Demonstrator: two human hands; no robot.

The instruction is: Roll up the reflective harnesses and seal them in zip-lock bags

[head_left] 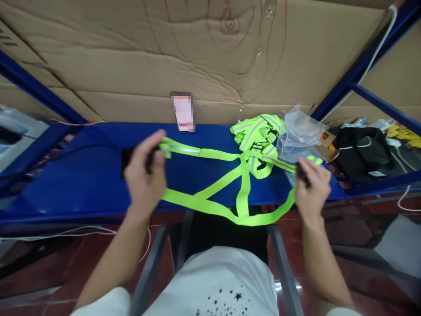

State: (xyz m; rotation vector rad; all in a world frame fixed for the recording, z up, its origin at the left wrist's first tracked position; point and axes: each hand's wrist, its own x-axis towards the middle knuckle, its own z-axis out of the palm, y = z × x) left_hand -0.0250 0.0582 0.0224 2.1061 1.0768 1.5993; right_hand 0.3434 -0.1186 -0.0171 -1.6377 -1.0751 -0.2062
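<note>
The left hand [146,175] is pinching a black buckle [150,160] between thumb and fingers, with a short green strap end poking out beside it. The right hand [312,186] is closing its fingers on another black clip [303,175]. Between them a fluorescent yellow-green reflective harness [197,201] is stretching out — its upper strap, carrying a silver stripe, is running over the blue tabletop [82,175], while its lower band is sagging past the front edge, above the person's lap. Two short straps are linking the upper and lower bands. Behind the harness's middle, a heap of reflective straps [256,131] is lying on the tabletop, with a clear plastic bag [301,131] sitting just beside it on the right. A smartphone [184,113] with a lit, partly pixelated screen is leaning upright against the cardboard panel [115,57] at the back. Farther right, a black fabric bag [363,153] is resting near white cables [399,158].
</note>
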